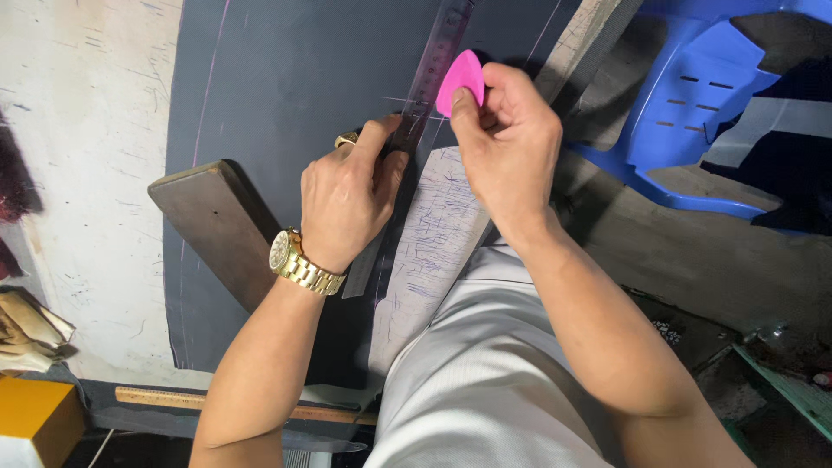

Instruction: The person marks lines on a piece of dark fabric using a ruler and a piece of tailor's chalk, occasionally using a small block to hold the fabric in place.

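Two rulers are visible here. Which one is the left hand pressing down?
The left hand presses the clear ruler lying on the dark cloth, beside the pink chalk. The wooden ruler lies untouched at the table's near edge.

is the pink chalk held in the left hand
No, the pink chalk is pinched in the right hand, while the left hand presses the clear ruler onto the dark cloth.
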